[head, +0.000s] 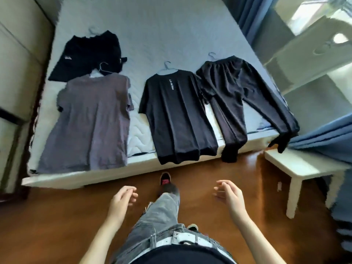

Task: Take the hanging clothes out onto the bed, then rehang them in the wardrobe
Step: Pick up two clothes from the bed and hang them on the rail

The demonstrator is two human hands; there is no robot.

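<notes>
While the left hand [122, 199] hangs loosely curled and empty, a grey short-sleeved T-shirt [89, 121] lies on the pale quilted bed [152, 35] beyond it. Ahead between both hands lies a black printed T-shirt [175, 115], with black trousers [238, 96] beyond the equally slack, empty right hand [228, 195].

Bright daylight enters from the window [312, 14] at upper right; the picture is soft, smeared and bent toward its edges.

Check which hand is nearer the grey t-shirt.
Left. The left hand hovers over the floor just short of the grey t-shirt hem; the right hand is farther across, in front of the black trousers.
</notes>
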